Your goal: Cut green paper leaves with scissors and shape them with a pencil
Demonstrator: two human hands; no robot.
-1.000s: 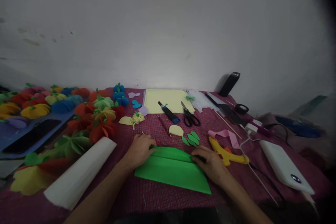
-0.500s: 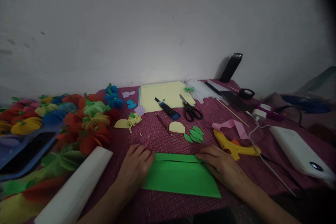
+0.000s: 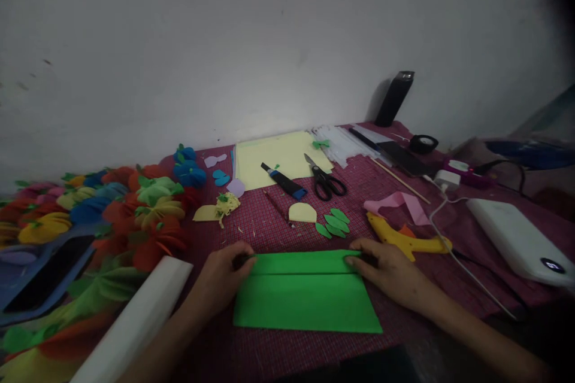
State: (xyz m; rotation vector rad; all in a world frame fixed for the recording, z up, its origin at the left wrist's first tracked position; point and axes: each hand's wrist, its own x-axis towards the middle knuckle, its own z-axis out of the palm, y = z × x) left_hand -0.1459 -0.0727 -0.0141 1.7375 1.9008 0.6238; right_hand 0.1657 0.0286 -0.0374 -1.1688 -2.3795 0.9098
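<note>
1. My left hand pinches the left end of the folded strip on the green sheet, thumb against fingers.
2. My right hand pinches the strip's right end the same way.
3. The green sheet lies near the front edge of the table, its wider side toward me.
4. Just beyond it are green paper leaves; farther off, scissors lie open.
5. A yellow glue gun sits near my right hand.
</note>
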